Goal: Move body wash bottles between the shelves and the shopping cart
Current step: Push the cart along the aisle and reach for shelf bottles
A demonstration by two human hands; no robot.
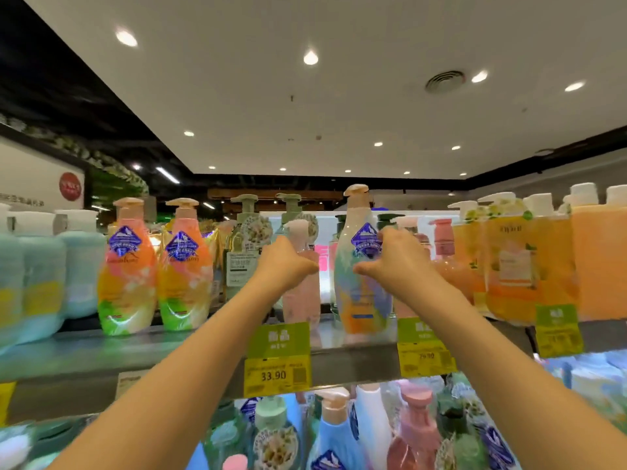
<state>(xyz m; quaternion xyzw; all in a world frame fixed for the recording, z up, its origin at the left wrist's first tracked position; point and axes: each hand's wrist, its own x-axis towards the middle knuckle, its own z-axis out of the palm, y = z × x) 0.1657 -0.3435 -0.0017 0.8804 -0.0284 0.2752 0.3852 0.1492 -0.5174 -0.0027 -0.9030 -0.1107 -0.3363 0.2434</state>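
Both my arms reach up to the top shelf (pixel 356 362). My left hand (pixel 285 262) grips a pale pink pump bottle (pixel 302 293) that stands on the shelf. My right hand (pixel 397 259) curls round the right side of a tall multicoloured pump bottle (pixel 359 283) with a blue diamond label, which stands upright near the shelf's front edge. The shopping cart is out of view.
Two orange-and-green pump bottles (pixel 127 273) stand to the left, light blue bottles (pixel 40 276) further left, green bottles (pixel 246 252) behind, orange packs (pixel 515 266) to the right. Yellow-green price tags (pixel 278 359) hang on the shelf edge. The lower shelf holds several mixed bottles (pixel 339 432).
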